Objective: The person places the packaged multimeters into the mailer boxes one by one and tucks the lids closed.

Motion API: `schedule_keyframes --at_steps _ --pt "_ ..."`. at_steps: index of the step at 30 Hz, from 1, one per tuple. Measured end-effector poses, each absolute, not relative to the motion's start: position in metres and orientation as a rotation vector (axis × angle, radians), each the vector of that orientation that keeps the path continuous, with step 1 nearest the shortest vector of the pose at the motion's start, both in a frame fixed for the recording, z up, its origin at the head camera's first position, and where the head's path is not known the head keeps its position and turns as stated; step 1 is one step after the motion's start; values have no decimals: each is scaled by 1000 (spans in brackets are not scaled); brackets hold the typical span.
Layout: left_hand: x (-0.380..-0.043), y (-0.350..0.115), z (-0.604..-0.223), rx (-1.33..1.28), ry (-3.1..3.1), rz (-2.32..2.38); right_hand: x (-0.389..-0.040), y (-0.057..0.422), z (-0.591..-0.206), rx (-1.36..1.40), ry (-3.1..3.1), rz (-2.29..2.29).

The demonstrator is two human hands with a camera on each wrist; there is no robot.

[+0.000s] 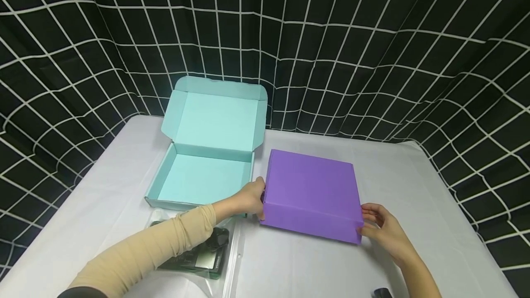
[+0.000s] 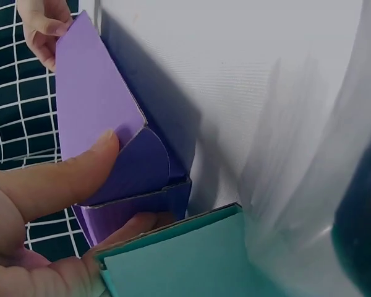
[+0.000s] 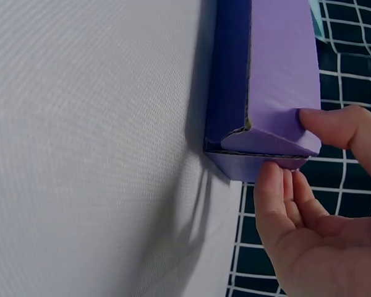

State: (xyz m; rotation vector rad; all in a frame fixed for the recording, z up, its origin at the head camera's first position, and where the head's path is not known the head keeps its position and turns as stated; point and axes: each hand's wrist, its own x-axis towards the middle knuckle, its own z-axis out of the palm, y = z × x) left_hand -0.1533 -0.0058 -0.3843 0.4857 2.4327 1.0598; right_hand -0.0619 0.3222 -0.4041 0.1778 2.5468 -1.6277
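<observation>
A purple cardboard box (image 1: 312, 187) sits right of centre on the table, its lid down and the lid's front flap (image 1: 310, 222) hanging over the front. My left hand (image 1: 251, 197) grips the left front corner; in the left wrist view the thumb (image 2: 89, 170) presses the flap's edge and the fingers lie along the side wall. At the right front corner my right hand (image 1: 387, 233) holds the box. Its thumb (image 3: 331, 127) presses the flap while the curled fingers (image 3: 281, 198) touch the side. The inside of the purple box is hidden.
An open teal box (image 1: 207, 178), lid raised, stands to the left, close beside my left hand. Under my left forearm lies a clear plastic bag (image 1: 232, 261) with a dark green device (image 1: 211, 259) in it. A small black object (image 1: 382, 293) shows at the front edge.
</observation>
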Motion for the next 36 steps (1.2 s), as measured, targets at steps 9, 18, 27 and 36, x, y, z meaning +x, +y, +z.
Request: schedule_keyframes --at_steps 9,18,27,36 --pt "-152 -2 -389 490 2543 985 -61 319 -408 213 2545 -1667" --pt "-147 1 -394 500 2610 1002 -61 318 -410 267 2573 -1650" --pt "-144 1 -396 523 2656 1024 -63 319 -410 273 2582 -1652" --pt "-145 4 -401 600 2753 1053 -72 330 -406 235 2526 -1751"
